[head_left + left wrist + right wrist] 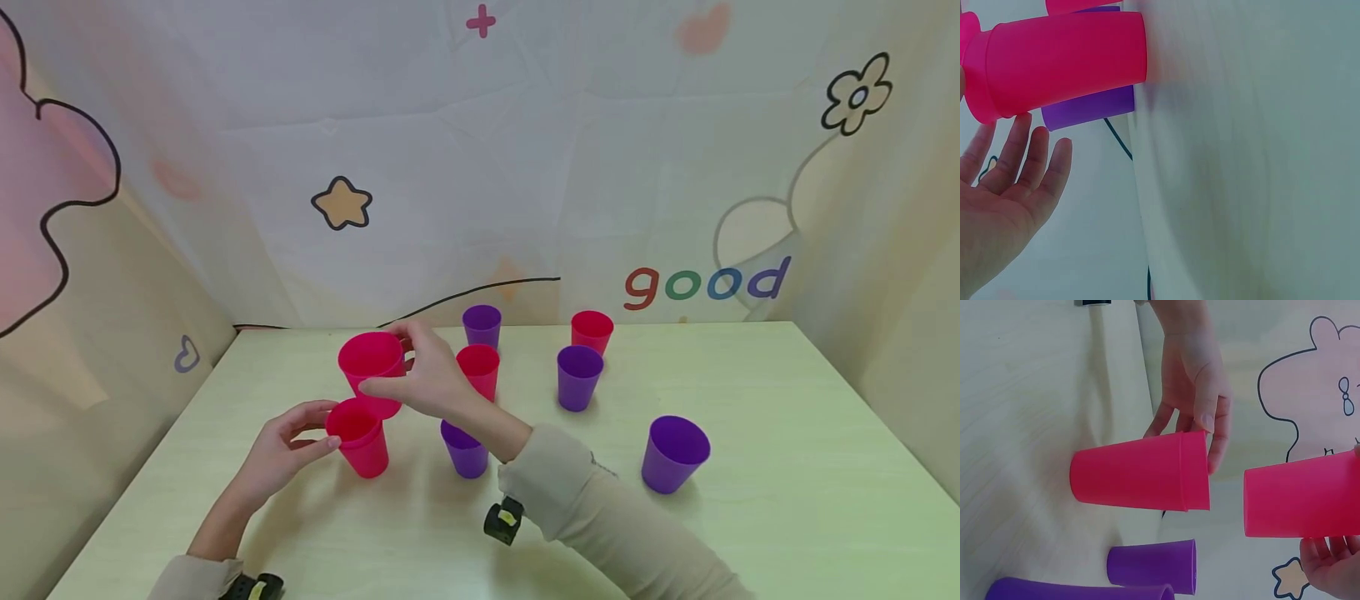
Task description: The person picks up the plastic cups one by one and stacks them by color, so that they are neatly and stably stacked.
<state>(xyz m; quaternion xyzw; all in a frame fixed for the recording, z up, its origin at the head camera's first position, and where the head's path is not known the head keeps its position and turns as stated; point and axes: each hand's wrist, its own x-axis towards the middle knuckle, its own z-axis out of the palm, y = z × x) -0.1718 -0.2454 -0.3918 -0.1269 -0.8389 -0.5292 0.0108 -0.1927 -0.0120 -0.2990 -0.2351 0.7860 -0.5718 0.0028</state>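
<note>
In the head view, a pinkish-red cup (371, 358) is up in the air, gripped around its side by my right hand (435, 375). Just below and in front of it, a stack of nested pinkish-red cups (366, 454) stands upright on the table. My left hand (273, 454) holds that stack near the rim, thumb in front and fingers behind. The right wrist view shows two rims on the stack (1129, 472), with a gap between it and the raised cup (1300, 497). In the left wrist view, fingertips touch the stack (1072, 59) near its rim.
Purple cups stand at the back (482, 323), beside the right forearm (468, 454), at centre right (579, 379) and far right (675, 454). Other red cups stand behind the right hand (480, 367) and at the back right (592, 329). A printed curtain (450, 167) borders the table.
</note>
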